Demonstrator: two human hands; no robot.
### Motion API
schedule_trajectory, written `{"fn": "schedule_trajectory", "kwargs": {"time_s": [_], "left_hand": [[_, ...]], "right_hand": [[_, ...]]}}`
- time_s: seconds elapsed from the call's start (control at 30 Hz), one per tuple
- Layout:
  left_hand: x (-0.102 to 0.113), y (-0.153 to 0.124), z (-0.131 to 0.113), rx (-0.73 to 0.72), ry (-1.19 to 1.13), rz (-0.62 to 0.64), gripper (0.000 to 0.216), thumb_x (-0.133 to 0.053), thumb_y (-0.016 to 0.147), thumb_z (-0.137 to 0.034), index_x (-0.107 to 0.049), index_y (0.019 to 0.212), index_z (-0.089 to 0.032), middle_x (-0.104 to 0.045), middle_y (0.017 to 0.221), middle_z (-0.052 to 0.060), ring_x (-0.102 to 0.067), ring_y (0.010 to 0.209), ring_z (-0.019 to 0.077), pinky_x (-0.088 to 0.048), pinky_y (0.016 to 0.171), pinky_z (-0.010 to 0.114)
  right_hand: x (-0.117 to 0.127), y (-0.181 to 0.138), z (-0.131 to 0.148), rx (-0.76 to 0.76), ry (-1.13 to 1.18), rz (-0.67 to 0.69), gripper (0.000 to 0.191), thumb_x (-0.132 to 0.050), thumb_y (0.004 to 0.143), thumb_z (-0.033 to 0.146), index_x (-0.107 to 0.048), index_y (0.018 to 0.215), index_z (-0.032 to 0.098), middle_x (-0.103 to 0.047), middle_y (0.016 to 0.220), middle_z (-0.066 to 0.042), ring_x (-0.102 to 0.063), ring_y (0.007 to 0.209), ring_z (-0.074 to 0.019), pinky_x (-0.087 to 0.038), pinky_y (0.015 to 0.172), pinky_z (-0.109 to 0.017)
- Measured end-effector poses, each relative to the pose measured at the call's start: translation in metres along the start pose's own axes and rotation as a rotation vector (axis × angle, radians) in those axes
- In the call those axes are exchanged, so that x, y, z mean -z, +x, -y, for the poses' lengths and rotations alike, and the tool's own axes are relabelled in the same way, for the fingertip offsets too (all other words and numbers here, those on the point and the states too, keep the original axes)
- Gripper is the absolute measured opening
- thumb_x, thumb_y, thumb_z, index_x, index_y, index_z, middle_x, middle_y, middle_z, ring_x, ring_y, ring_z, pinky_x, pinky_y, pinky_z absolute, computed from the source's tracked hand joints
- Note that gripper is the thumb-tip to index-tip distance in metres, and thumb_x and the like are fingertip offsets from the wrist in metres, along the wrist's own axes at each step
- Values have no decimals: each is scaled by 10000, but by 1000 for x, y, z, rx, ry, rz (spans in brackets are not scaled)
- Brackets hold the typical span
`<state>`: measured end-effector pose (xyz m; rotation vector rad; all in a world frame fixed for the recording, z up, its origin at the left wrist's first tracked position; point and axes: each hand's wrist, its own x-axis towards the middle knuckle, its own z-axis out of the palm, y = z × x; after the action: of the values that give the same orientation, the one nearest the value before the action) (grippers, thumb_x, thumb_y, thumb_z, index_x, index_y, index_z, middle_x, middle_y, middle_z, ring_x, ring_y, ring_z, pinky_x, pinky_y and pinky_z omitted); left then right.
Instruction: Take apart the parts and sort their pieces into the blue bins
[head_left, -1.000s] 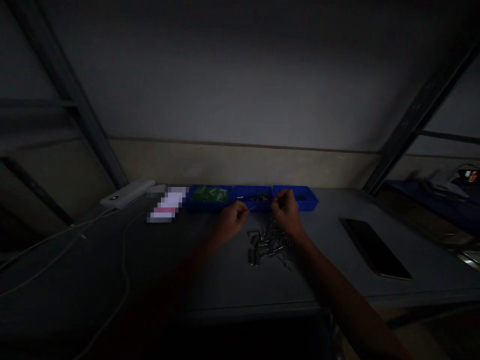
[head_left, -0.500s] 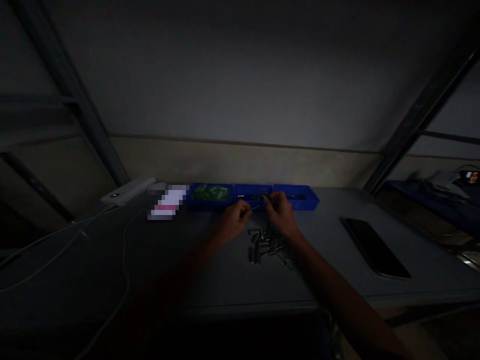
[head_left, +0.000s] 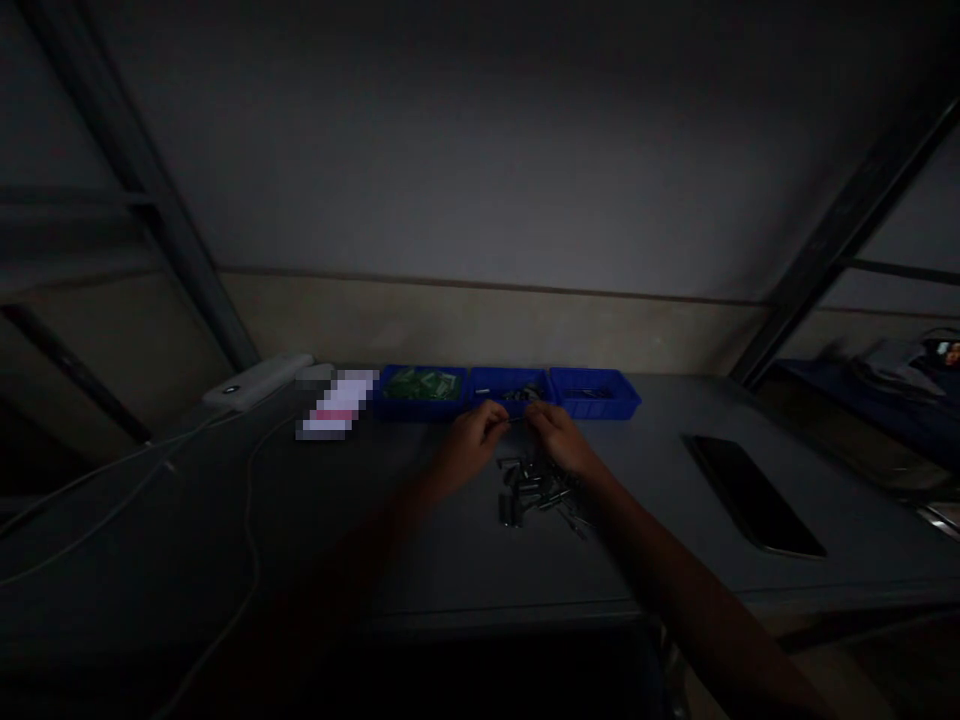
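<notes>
My left hand is closed in a pinch on a thin metal rod, which points toward the other hand. Close beside it, my right hand is pinched too; whatever lies between its fingertips is too dark and small to name. Both hands are just in front of the middle blue bin, where small metal parts lie. Below them on the table is a loose pile of small shiny metal pieces, partly covered by my right wrist.
The left blue bin holds greenish small packets, and the right blue bin a few thin parts. A phone-like black slab lies at right. At left are a white device, cables and a blurred bright patch.
My right hand has come down from the middle bin's front edge and closer to my left hand. The left hand has barely shifted.
</notes>
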<state>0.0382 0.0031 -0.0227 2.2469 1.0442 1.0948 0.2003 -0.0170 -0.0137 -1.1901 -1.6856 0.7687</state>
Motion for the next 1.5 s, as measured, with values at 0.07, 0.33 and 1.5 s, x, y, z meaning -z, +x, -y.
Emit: {"fn": "schedule_trajectory", "kwargs": {"time_s": [0.07, 0.33, 1.5], "left_hand": [[1, 0, -1, 8, -6, 5, 79, -494, 802, -201, -528, 862, -161, -641, 813, 37, -612, 789, 151, -467, 720, 263], [3, -1, -3, 18, -3, 42, 149, -485, 806, -190, -571, 927, -171, -669, 846, 39, -616, 822, 157, -466, 745, 267], [-8, 19, 8, -225, 188, 477, 153, -517, 783, -211, -655, 849, -209, -596, 883, 40, -563, 824, 158, -425, 737, 240]], "right_hand": [[0, -1, 1, 13, 31, 7, 252, -376, 816, 343, -425, 625, 188, -378, 566, 31, -382, 541, -112, -312, 528, -233], [2, -2, 5, 0, -28, 34, 225, -400, 800, 293, -460, 620, 173, -394, 556, 37, -398, 544, -106, -325, 531, -226], [51, 10, -36, -93, -516, -567, 387, -321, 885, 427, -532, 670, 184, -582, 624, -66, -509, 577, -151, -272, 528, -248]]}}
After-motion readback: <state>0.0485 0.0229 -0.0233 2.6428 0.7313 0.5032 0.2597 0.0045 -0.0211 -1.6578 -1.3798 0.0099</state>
